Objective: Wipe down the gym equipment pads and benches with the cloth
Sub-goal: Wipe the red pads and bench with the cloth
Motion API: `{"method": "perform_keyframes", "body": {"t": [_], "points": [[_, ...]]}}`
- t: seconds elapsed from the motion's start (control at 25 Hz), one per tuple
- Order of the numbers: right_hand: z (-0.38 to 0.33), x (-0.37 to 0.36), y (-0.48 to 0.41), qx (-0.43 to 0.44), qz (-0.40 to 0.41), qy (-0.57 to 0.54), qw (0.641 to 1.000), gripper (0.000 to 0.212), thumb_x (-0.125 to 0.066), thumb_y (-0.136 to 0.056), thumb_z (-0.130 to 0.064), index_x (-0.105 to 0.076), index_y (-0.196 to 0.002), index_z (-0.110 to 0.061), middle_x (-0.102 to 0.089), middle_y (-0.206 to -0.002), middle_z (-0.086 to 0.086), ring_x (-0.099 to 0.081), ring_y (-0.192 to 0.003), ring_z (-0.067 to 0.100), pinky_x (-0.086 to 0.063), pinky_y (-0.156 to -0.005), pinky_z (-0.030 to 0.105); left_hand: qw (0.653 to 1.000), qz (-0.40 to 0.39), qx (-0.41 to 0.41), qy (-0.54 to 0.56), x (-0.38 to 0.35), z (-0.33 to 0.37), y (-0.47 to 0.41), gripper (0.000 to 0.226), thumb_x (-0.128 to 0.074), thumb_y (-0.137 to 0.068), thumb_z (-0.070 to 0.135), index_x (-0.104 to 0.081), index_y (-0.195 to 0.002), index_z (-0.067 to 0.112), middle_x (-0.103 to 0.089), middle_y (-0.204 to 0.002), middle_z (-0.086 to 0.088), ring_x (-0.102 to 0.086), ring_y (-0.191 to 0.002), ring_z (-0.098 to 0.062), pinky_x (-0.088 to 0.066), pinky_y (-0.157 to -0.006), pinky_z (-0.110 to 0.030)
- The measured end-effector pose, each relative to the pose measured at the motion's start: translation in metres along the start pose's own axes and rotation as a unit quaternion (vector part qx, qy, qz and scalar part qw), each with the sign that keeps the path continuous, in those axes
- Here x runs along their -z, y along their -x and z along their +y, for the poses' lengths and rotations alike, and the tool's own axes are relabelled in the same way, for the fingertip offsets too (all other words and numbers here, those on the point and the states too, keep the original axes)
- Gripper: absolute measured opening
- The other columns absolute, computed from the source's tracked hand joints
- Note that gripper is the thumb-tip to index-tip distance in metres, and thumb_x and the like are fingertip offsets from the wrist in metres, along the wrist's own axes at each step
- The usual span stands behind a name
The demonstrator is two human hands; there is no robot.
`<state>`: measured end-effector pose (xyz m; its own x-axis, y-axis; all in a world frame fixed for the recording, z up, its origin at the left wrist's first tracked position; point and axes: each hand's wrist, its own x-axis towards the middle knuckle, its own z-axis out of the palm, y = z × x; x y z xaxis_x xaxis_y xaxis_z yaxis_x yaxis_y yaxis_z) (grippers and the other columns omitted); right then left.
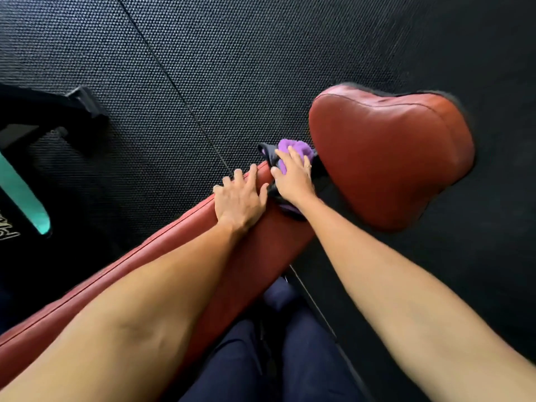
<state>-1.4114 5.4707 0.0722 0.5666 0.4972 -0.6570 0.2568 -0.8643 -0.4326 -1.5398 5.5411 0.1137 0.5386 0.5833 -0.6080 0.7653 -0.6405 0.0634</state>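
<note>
Left hand (239,203), fingers flat on bench pad (255,250); right hand (294,178), fingers straight atop cloth (295,147)

2 red pads (388,158) (261,250), 1 cloth (295,149), 2 hands (240,198) (294,178).

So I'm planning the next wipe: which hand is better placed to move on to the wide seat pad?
Right. The right hand lies on the purple cloth at the far end of the long pad, beside the seat pad. The left hand rests flat on the long pad, without cloth.
</note>
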Motion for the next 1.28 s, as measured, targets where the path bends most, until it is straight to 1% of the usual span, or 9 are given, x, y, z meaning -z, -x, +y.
{"method": "perform_keyframes", "body": {"t": [0.16, 0.32, 0.52, 0.64, 0.84, 1.0, 1.12, 1.2, 1.28], "points": [[-0.002, 0.004, 0.037, 0.042, 0.014, -0.025, 0.999, 0.065, -0.058, -0.087, -0.002, -0.05, -0.149, -0.022, -0.038, -0.159, 0.006, -0.032, -0.145, 0.033, -0.028, -0.121, 0.047, 1.0, -0.018, -0.004, 0.008, 0.006, 0.001, 0.001, 0.065, -0.031, -0.1, 0.06, -0.031, -0.154, 0.024, -0.052, -0.136, -0.012, -0.055, -0.117, -0.038, -0.044, -0.092, -0.053], [0.0, 0.027, 0.067, 0.041, 0.021, -0.055, 0.997, 0.071, -0.056, -0.078, 0.006, -0.056, -0.145, -0.019, -0.046, -0.154, 0.005, -0.041, -0.141, 0.029, -0.038, -0.115, 0.042, 0.999, -0.029, 0.003, 0.032, 0.012, 0.002, 0.003, 0.064, -0.037, -0.1, 0.055, -0.029, -0.156, 0.025, -0.05, -0.14, -0.013, -0.052, -0.123, -0.039, -0.04, -0.099, -0.055], [-0.005, 0.088, 0.107, 0.081, 0.084, -0.024, 0.993, 0.078, -0.051, -0.075, 0.01, -0.055, -0.146, -0.021, -0.047, -0.153, 0.004, -0.039, -0.142, 0.036, -0.037, -0.116, 0.047, 0.997, -0.018, -0.022, 0.067, 0.038, 0.017, 0.017, 0.058, -0.038, -0.1, 0.052, -0.038, -0.15, 0.023, -0.051, -0.137, -0.014, -0.053, -0.121, -0.041, -0.039, -0.1, -0.056], [-0.005, 0.135, 0.129, 0.066, 0.154, 0.026, 0.986, 0.074, -0.052, -0.079, 0.008, -0.053, -0.147, -0.019, -0.042, -0.157, 0.006, -0.031, -0.148, 0.038, -0.031, -0.12, 0.052, 0.992, 0.0, -0.071, 0.1, 0.068, 0.043, 0.026, 0.055, -0.038, -0.1, 0.051, -0.041, -0.148, 0.023, -0.055, -0.135, -0.012, -0.055, -0.119, -0.04, -0.041, -0.099, -0.055], [0.01, 0.193, 0.158, 0.086, 0.284, 0.09, 0.951, 0.074, -0.058, -0.081, 0.011, -0.051, -0.149, -0.017, -0.043, -0.156, 0.006, -0.028, -0.15, 0.037, -0.035, -0.119, 0.049, 0.979, 0.061, -0.148, 0.124, 0.112, 0.1, 0.019, 0.055, -0.04, -0.102, 0.049, -0.04, -0.152, 0.024, -0.055, -0.139, -0.008, -0.056, -0.119, -0.037, -0.043, -0.098, -0.052], [0.046, 0.212, 0.151, 0.062, 0.341, 0.1, 0.933, 0.068, -0.056, -0.086, 0.008, -0.05, -0.149, -0.016, -0.036, -0.161, 0.01, -0.022, -0.153, 0.038, -0.027, -0.121, 0.047, 0.96, 0.105, -0.221, 0.134, 0.131, 0.156, 0.006, 0.055, -0.041, -0.103, 0.049, -0.04, -0.152, 0.024, -0.051, -0.146, -0.006, -0.057, -0.119, -0.037, -0.045, -0.096, -0.05], [0.078, 0.21, 0.137, 0.048, 0.347, 0.093, 0.932, 0.061, -0.062, -0.093, -0.002, -0.047, -0.151, -0.014, -0.032, -0.163, 0.013, -0.019, -0.153, 0.043, -0.028, -0.122, 0.055, 0.936, 0.097, -0.281, 0.191, 0.132, 0.193, -0.003, 0.053, -0.041, -0.104, 0.047, -0.038, -0.153, 0.027, -0.045, -0.152, -0.006, -0.056, -0.12, -0.041, -0.046, -0.096, -0.051], [0.098, 0.21, 0.126, 0.048, 0.342, 0.105, 0.932, 0.068, -0.068, -0.095, -0.019, -0.04, -0.156, -0.02, -0.026, -0.166, 0.009, -0.013, -0.155, 0.041, -0.027, -0.122, 0.056, 0.918, 0.11, -0.303, 0.233, 0.125, 0.213, -0.015, 0.056, -0.038, -0.103, 0.047, -0.035, -0.155, 0.025, -0.039, -0.157, -0.008, -0.047, -0.135, -0.036, -0.042, -0.107, -0.05], [0.114, 0.211, 0.116, 0.061, 0.355, 0.127, 0.924, 0.074, -0.07, -0.093, -0.033, -0.036, -0.158, -0.026, -0.022, -0.167, 0.008, -0.011, -0.155, 0.04, -0.027, -0.123, 0.055, 0.908, 0.144, -0.323, 0.226, 0.11, 0.227, -0.03, 0.062, -0.029, -0.102, 0.049, -0.036, -0.155, 0.018, -0.039, -0.159, -0.013, -0.035, -0.147, -0.029, -0.03, -0.118, -0.05]]}}
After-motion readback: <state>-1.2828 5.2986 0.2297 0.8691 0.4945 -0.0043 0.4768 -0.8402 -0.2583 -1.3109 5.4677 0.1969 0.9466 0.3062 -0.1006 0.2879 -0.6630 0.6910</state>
